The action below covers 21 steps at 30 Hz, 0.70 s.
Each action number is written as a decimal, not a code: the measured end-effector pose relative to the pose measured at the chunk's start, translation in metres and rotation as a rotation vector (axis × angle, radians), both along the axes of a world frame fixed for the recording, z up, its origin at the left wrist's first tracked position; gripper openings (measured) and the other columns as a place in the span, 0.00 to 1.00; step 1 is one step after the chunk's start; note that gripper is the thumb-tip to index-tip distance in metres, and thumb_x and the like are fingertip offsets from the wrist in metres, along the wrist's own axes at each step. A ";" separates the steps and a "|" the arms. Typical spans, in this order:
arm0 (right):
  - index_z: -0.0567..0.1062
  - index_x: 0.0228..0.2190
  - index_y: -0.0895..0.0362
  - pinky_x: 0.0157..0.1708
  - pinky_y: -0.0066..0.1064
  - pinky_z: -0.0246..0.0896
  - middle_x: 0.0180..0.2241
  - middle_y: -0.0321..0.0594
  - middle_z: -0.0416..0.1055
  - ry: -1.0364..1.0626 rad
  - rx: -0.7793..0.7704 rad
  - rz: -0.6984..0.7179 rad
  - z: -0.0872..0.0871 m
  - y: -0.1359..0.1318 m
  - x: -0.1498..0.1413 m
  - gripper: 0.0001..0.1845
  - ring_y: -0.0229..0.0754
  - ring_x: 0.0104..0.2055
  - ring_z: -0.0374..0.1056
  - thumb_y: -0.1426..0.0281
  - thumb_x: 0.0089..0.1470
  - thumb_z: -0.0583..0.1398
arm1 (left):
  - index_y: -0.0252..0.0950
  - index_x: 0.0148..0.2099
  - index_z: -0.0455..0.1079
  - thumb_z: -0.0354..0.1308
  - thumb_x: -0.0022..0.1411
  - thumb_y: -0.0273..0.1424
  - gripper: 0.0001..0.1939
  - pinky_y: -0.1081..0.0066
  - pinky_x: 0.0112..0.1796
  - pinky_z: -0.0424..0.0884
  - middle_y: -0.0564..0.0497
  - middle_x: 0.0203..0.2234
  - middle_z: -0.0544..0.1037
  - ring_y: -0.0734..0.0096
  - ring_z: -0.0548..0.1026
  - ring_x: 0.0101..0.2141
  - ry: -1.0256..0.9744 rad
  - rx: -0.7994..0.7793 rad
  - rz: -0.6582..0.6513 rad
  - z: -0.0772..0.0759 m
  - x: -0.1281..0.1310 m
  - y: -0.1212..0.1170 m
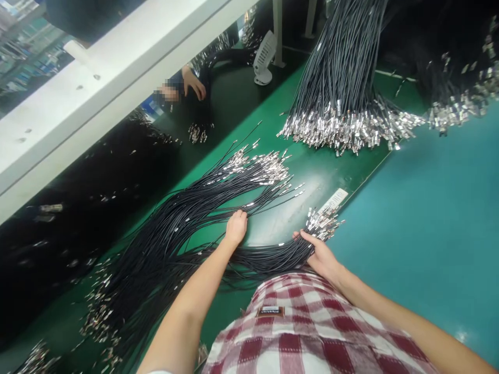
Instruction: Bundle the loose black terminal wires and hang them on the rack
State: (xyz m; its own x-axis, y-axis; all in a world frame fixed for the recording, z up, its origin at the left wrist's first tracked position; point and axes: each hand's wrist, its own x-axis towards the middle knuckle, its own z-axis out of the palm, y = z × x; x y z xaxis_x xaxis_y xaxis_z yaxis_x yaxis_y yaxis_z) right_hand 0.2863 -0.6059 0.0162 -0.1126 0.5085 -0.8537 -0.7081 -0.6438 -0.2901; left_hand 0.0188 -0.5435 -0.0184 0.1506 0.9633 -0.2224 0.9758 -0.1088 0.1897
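Note:
My right hand [320, 255] is wrapped round a bundle of thin black cables [268, 259], just below its metal connector ends [325, 222]. The bundle sags leftward across the green table, passing behind my left forearm. My left hand [237, 228] is closed at the near edge of a larger spread of black cables [171, 223], with several strands at its fingertips. How many it grips, I cannot tell. Silvery terminals [268, 167] at the far end of that spread fan out beyond my left hand.
A thick heap of cables [343, 62] hangs at the back right, connectors toward me. A white label [333, 201] is stuck near the table edge. A white rail [97, 78] crosses the upper left. Beyond it are a co-worker's hand [194, 83] and a small white fan [265, 57].

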 end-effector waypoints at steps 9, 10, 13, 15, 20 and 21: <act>0.79 0.29 0.59 0.34 0.31 0.73 0.30 0.40 0.78 0.016 0.033 0.035 -0.008 0.002 0.001 0.06 0.41 0.30 0.74 0.72 0.45 0.69 | 0.35 0.40 0.66 0.54 0.62 0.30 0.05 0.58 0.45 0.67 0.41 0.40 0.71 0.54 0.68 0.44 -0.030 -0.022 -0.126 0.007 0.018 -0.016; 0.79 0.29 0.59 0.34 0.31 0.73 0.29 0.39 0.78 0.018 0.045 0.035 -0.008 0.002 0.001 0.08 0.41 0.30 0.74 0.72 0.44 0.70 | 0.35 0.42 0.66 0.54 0.63 0.30 0.06 0.58 0.46 0.66 0.41 0.41 0.71 0.54 0.68 0.44 -0.061 -0.023 -0.130 0.005 0.027 -0.017; 0.78 0.32 0.57 0.36 0.31 0.73 0.29 0.37 0.78 0.012 0.128 0.022 -0.008 0.002 0.001 0.13 0.41 0.32 0.74 0.71 0.40 0.72 | 0.36 0.41 0.65 0.53 0.64 0.29 0.04 0.58 0.48 0.66 0.43 0.39 0.72 0.56 0.69 0.44 -0.179 -0.046 -0.117 0.001 0.051 -0.012; 0.78 0.33 0.56 0.36 0.30 0.72 0.28 0.35 0.77 0.010 0.178 0.016 -0.006 0.001 0.000 0.16 0.40 0.33 0.74 0.70 0.39 0.73 | 0.36 0.38 0.65 0.52 0.63 0.26 0.02 0.61 0.45 0.66 0.45 0.36 0.71 0.59 0.70 0.40 -0.223 -0.067 -0.108 0.002 0.059 -0.006; 0.78 0.30 0.57 0.35 0.30 0.72 0.29 0.38 0.77 0.001 0.140 0.010 -0.002 0.002 0.000 0.14 0.40 0.33 0.74 0.71 0.39 0.73 | 0.37 0.36 0.63 0.47 0.66 0.28 0.05 0.69 0.38 0.67 0.50 0.33 0.67 0.68 0.68 0.34 -0.454 0.048 0.007 0.030 0.052 -0.010; 0.78 0.30 0.56 0.37 0.30 0.72 0.31 0.39 0.78 0.010 0.129 0.003 -0.001 0.002 -0.001 0.13 0.41 0.35 0.74 0.72 0.39 0.72 | 0.38 0.36 0.63 0.47 0.66 0.29 0.06 0.69 0.37 0.67 0.51 0.32 0.67 0.69 0.68 0.33 -0.526 0.071 0.018 0.037 0.050 -0.017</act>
State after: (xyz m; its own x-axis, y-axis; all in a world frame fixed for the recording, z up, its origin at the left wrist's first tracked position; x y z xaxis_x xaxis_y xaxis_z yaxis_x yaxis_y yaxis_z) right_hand 0.2858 -0.6039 0.0155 -0.1222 0.6141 -0.7798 -0.7097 -0.6033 -0.3639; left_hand 0.0686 -0.5607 0.0185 0.2077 0.9766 -0.0556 0.7526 -0.1232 0.6468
